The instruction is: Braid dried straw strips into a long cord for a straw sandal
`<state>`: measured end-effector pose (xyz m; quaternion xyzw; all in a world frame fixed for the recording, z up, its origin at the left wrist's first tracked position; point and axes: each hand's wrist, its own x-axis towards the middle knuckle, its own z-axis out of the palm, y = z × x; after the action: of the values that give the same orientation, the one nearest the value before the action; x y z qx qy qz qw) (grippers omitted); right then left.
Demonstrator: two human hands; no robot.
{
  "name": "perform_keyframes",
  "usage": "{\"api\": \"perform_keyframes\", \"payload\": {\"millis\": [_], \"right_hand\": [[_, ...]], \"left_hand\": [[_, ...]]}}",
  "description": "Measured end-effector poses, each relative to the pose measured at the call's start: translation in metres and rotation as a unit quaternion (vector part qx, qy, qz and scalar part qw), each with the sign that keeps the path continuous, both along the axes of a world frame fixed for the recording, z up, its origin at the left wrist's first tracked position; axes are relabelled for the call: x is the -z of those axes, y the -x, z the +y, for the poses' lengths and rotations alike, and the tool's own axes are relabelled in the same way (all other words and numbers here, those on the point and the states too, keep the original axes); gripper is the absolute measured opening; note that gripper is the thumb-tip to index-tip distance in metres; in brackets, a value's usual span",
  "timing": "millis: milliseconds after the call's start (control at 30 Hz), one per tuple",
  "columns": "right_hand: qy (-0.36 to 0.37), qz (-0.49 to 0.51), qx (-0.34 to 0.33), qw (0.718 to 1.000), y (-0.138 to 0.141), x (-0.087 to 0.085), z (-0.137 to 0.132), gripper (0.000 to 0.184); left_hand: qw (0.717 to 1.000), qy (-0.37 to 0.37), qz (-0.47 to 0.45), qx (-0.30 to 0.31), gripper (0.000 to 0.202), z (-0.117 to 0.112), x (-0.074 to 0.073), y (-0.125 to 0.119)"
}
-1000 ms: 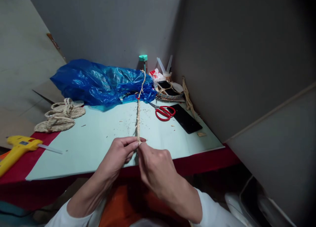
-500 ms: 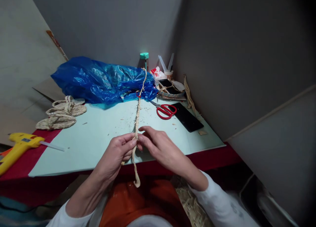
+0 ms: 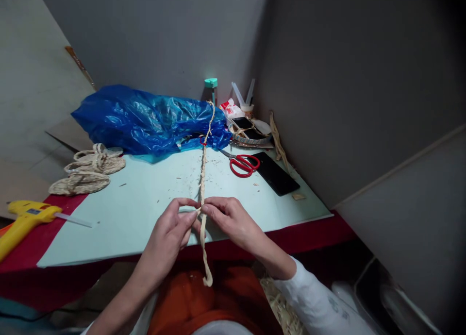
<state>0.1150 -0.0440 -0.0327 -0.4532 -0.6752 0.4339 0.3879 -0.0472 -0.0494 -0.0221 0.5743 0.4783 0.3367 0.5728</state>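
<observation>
Rough, matt fibre braid (image 3: 203,180)

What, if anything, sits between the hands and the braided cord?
Nothing visible. The left hand and right hand both pinch strands of the braided cord directly. The red-handled scissors lie to its right, apart from it; the blue bag is farther back, by the cord's far end.

The right sleeve (image 3: 307,293) is white with small grey markings (image 3: 338,308).

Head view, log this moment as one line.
left hand: pinching pale strand | right hand: pinching braided cord | loose end: hanging below hands | red-handled scissors: right of cord
</observation>
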Motion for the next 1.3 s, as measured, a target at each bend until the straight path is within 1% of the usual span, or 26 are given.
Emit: {"api": "perform_keyframes", "payload": {"millis": [33, 100, 167, 200, 267, 333, 400, 433, 467, 500, 567, 600, 667, 700, 733, 800, 833, 867, 933, 967, 1033, 1067, 1133, 1167, 1233, 1300], "right_hand": [[-0.004, -0.002, 0.01, 1.0, 0.0, 0.001, -0.001, 0.028], [-0.001, 0.006, 0.024, 1.0, 0.001, 0.003, -0.002, 0.03], [0.018, 0.032, 0.028, 0.999, 0.003, 0.004, -0.003, 0.03], [0.026, 0.05, 0.031, 0.998, 0.004, 0.004, -0.003, 0.03], [0.04, 0.088, 0.036, 0.995, 0.005, 0.002, -0.004, 0.028], [0.068, 0.136, 0.025, 0.988, 0.005, 0.0, -0.004, 0.025], [0.107, 0.18, -0.004, 0.978, 0.003, -0.002, -0.004, 0.025], [0.119, 0.193, -0.016, 0.974, 0.001, -0.003, -0.004, 0.025], [0.121, 0.199, -0.02, 0.972, 0.0, -0.003, -0.004, 0.024], [0.118, 0.198, -0.016, 0.973, -0.002, -0.003, -0.004, 0.023], [0.11, 0.197, -0.004, 0.974, -0.004, -0.001, -0.004, 0.023], [0.108, 0.201, -0.004, 0.974, -0.004, 0.0, -0.004, 0.023], [0.105, 0.21, -0.011, 0.972, -0.004, 0.002, -0.005, 0.024], [0.097, 0.211, -0.015, 0.973, -0.003, 0.003, -0.006, 0.025], [0.085, 0.207, -0.015, 0.975, -0.003, 0.003, -0.007, 0.025], [0.059, 0.187, -0.013, 0.98, -0.002, 0.003, -0.01, 0.024], [0.045, 0.174, -0.011, 0.984, -0.003, 0.002, -0.01, 0.023], [0.03, 0.157, -0.007, 0.987, -0.004, 0.0, -0.011, 0.023], [0.005, 0.12, -0.005, 0.993, -0.008, -0.003, -0.012, 0.022], [-0.002, 0.104, -0.006, 0.995, -0.01, -0.006, -0.013, 0.022], [0.002, 0.081, -0.013, 0.997, -0.016, -0.011, -0.013, 0.022], [0.008, 0.073, -0.017, 0.997, -0.018, -0.013, -0.013, 0.022], [0.012, 0.045, -0.015, 0.999, -0.021, -0.019, -0.015, 0.02], [0.012, 0.014, -0.01, 1.0, -0.022, -0.021, -0.016, 0.021], [0.012, -0.096, 0.001, 0.995, -0.023, -0.025, -0.018, 0.021], [0.001, -0.241, 0.001, 0.971, -0.023, -0.024, -0.018, 0.017]], "left_hand": [[0.999, -0.023, 0.036, -0.005, 0.021, -0.002, -0.003, 0.002], [0.988, -0.092, 0.126, -0.013, 0.027, -0.008, -0.008, 0.004], [0.959, -0.188, 0.21, -0.032, 0.028, -0.016, -0.012, 0.003], [0.938, -0.243, 0.244, -0.046, 0.024, -0.02, -0.012, 0.002], [0.882, -0.355, 0.303, -0.06, 0.019, -0.027, -0.007, -0.004], [0.822, -0.44, 0.36, -0.035, 0.022, -0.031, 0.0, -0.012], [0.779, -0.471, 0.414, 0.014, 0.022, -0.031, 0.005, -0.019], [0.771, -0.47, 0.428, 0.039, 0.022, -0.031, 0.006, -0.021], [0.773, -0.464, 0.429, 0.06, 0.021, -0.03, 0.006, -0.022], [0.784, -0.456, 0.414, 0.077, 0.019, -0.029, 0.003, -0.022], [0.823, -0.436, 0.356, 0.076, 0.012, -0.025, -0.004, -0.018], [0.845, -0.421, 0.326, 0.054, 0.011, -0.023, -0.008, -0.014], [0.882, -0.375, 0.285, -0.028, 0.014, -0.014, -0.016, -0.008], [0.902, -0.34, 0.263, -0.053, 0.014, -0.008, -0.017, -0.007], [0.924, -0.295, 0.236, -0.059, 0.016, -0.002, -0.018, -0.006], [0.971, -0.18, 0.157, -0.011, 0.024, 0.01, -0.014, -0.008], [0.987, -0.115, 0.108, 0.02, 0.027, 0.015, -0.011, -0.01], [0.996, -0.05, 0.059, 0.042, 0.03, 0.019, -0.007, -0.013], [0.997, 0.052, -0.022, 0.053, 0.036, 0.024, 0.0, -0.018], [0.994, 0.084, -0.048, 0.049, 0.039, 0.026, 0.003, -0.02], [0.99, 0.114, -0.067, 0.049, 0.04, 0.028, 0.004, -0.023], [0.989, 0.117, -0.063, 0.062, 0.038, 0.029, 0.003, -0.023], [0.992, 0.09, -0.036, 0.083, 0.032, 0.03, -0.002, -0.022], [0.995, 0.059, -0.01, 0.085, 0.03, 0.03, -0.005, -0.022], [0.996, -0.016, 0.059, 0.07, 0.032, 0.03, -0.009, -0.021], [0.99, -0.052, 0.122, 0.04, 0.029, 0.027, -0.01, -0.02]]}}
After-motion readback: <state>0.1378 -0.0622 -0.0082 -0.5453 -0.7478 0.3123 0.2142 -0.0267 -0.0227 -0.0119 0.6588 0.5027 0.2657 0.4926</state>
